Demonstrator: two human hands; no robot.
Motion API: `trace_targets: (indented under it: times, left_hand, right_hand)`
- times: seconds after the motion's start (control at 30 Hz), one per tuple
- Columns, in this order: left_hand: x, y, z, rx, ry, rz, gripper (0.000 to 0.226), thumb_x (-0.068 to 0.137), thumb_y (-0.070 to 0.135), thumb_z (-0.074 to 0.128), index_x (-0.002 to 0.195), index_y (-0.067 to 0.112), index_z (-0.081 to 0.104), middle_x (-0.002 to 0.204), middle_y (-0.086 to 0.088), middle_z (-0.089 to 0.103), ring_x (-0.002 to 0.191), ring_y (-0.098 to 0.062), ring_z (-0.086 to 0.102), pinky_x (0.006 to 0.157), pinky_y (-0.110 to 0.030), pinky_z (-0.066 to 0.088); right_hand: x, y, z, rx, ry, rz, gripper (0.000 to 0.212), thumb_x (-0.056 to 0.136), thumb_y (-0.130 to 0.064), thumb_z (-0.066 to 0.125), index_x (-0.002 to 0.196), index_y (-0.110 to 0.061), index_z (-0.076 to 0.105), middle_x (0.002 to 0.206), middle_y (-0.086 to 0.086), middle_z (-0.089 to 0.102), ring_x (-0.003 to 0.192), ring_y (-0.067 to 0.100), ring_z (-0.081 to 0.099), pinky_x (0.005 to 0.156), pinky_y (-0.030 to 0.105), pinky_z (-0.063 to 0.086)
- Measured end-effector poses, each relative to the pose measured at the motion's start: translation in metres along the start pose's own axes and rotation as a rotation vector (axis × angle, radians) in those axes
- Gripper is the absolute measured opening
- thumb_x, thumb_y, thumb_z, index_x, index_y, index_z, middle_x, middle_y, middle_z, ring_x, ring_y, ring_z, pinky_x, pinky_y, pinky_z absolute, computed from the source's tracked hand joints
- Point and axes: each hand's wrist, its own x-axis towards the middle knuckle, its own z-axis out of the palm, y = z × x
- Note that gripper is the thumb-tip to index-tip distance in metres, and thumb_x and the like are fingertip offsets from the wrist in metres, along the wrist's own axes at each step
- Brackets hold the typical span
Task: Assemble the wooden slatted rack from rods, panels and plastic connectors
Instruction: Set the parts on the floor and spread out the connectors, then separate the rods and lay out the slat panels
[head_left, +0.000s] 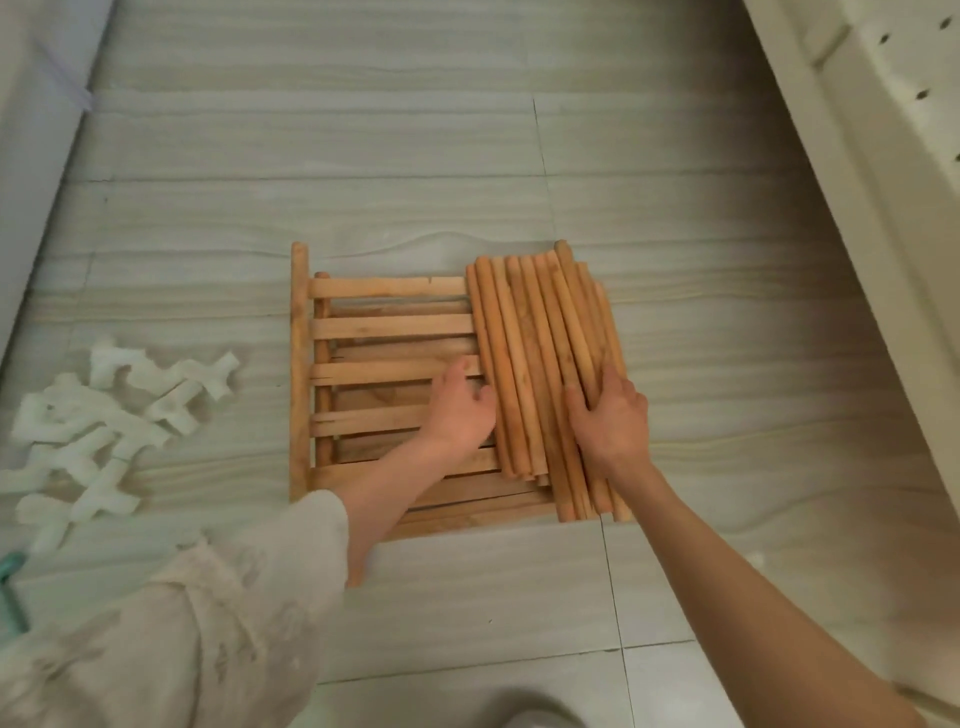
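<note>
A stack of wooden slatted panels (374, 332) lies flat on the tiled floor. On its right half lies a bundle of several round wooden rods (540, 343), running away from me. My left hand (460, 410) rests at the bundle's left side, fingers curled against the rods. My right hand (613, 415) lies on the bundle's right side, fingers bent over the outer rods. A heap of white plastic connectors (98, 421) sits on the floor to the left, apart from the wood.
A white wall or panel (31, 156) borders the floor on the left. White furniture with small holes (883, 156) runs along the right. A teal object (13, 587) peeks in at the left edge. Pale tile floor (363, 156) lies beyond the panels.
</note>
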Motion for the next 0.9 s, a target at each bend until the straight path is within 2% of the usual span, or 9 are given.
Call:
trace_targets:
  times: [0.13, 0.27, 0.37, 0.47, 0.57, 0.63, 0.73, 0.8, 0.9]
  left_hand:
    - [-0.005, 0.0, 0.02, 0.062, 0.02, 0.008, 0.05, 0.098, 0.022, 0.042, 0.146, 0.019, 0.028, 0.14, -0.002, 0.043, 0.135, -0.026, 0.025, 0.113, -0.038, 0.021]
    - [-0.003, 0.005, 0.023, 0.084, 0.029, -0.034, 0.053, 0.099, 0.027, 0.039, 0.148, 0.02, 0.021, 0.14, -0.005, 0.042, 0.134, -0.026, 0.021, 0.111, -0.036, 0.023]
    - [0.007, 0.005, 0.022, -0.025, 0.011, -0.105, 0.055, 0.097, 0.034, 0.044, 0.147, 0.02, 0.027, 0.142, -0.003, 0.043, 0.136, -0.025, 0.029, 0.113, -0.041, 0.027]
    - [0.013, 0.01, 0.018, -0.168, -0.029, -0.175, 0.056, 0.095, 0.038, 0.047, 0.145, 0.019, 0.03, 0.141, -0.005, 0.046, 0.131, -0.024, 0.042, 0.109, -0.041, 0.036]
    - [0.016, 0.018, 0.021, -0.283, -0.096, -0.226, 0.063, 0.097, 0.037, 0.045, 0.149, 0.013, 0.018, 0.144, -0.006, 0.041, 0.13, -0.024, 0.042, 0.105, -0.034, 0.036]
    - [0.017, 0.019, 0.025, -0.282, -0.111, -0.239, 0.071, 0.098, 0.041, 0.043, 0.15, 0.01, 0.007, 0.149, -0.007, 0.035, 0.133, -0.025, 0.038, 0.107, -0.034, 0.033]
    - [0.023, 0.012, 0.021, -0.261, -0.156, -0.243, 0.072, 0.097, 0.041, 0.046, 0.151, 0.012, 0.008, 0.148, -0.007, 0.036, 0.132, -0.024, 0.039, 0.107, -0.035, 0.034]
    - [0.027, 0.005, 0.016, -0.305, -0.208, -0.248, 0.072, 0.095, 0.038, 0.051, 0.15, 0.015, 0.01, 0.146, -0.005, 0.04, 0.13, -0.022, 0.042, 0.106, -0.035, 0.036]
    - [0.028, -0.004, 0.01, -0.361, -0.277, -0.228, 0.066, 0.093, 0.032, 0.057, 0.147, 0.018, 0.021, 0.138, -0.005, 0.049, 0.122, -0.019, 0.049, 0.104, -0.036, 0.041]
  right_hand:
    - [-0.002, -0.008, 0.004, -0.042, 0.033, -0.027, 0.07, 0.093, -0.045, 0.046, 0.147, -0.008, 0.021, 0.147, 0.017, 0.029, 0.134, 0.032, 0.028, 0.11, 0.043, 0.028]
    - [0.002, -0.018, 0.008, 0.004, -0.01, 0.001, 0.073, 0.093, -0.043, 0.049, 0.147, -0.004, 0.017, 0.148, 0.018, 0.025, 0.137, 0.031, 0.025, 0.111, 0.039, 0.025]
    - [0.009, -0.024, 0.008, 0.066, -0.041, 0.073, 0.074, 0.093, -0.045, 0.05, 0.145, -0.002, 0.02, 0.149, 0.018, 0.027, 0.137, 0.032, 0.025, 0.112, 0.04, 0.024]
    - [0.024, -0.025, 0.004, 0.144, -0.106, 0.143, 0.077, 0.088, -0.054, 0.052, 0.142, -0.002, 0.032, 0.143, 0.017, 0.038, 0.132, 0.032, 0.036, 0.11, 0.044, 0.032]
    - [0.033, -0.028, 0.002, 0.192, -0.215, 0.15, 0.074, 0.089, -0.06, 0.045, 0.136, -0.003, 0.043, 0.136, 0.014, 0.049, 0.126, 0.031, 0.046, 0.104, 0.042, 0.04]
    - [0.034, -0.034, 0.007, 0.29, -0.26, 0.196, 0.077, 0.09, -0.061, 0.041, 0.139, -0.002, 0.04, 0.137, 0.014, 0.049, 0.124, 0.031, 0.048, 0.102, 0.037, 0.041]
    - [0.034, -0.036, 0.02, 0.416, -0.204, 0.222, 0.085, 0.083, -0.065, 0.049, 0.141, -0.004, 0.036, 0.136, 0.013, 0.05, 0.123, 0.029, 0.05, 0.102, 0.042, 0.043]
    - [0.034, -0.034, 0.022, 0.483, -0.219, 0.202, 0.077, 0.083, -0.06, 0.055, 0.137, -0.007, 0.044, 0.131, 0.009, 0.055, 0.119, 0.026, 0.053, 0.098, 0.037, 0.046]
    - [0.027, -0.033, 0.017, 0.63, -0.279, 0.165, 0.064, 0.083, -0.052, 0.062, 0.131, -0.012, 0.051, 0.121, 0.005, 0.06, 0.109, 0.02, 0.058, 0.085, 0.028, 0.048]
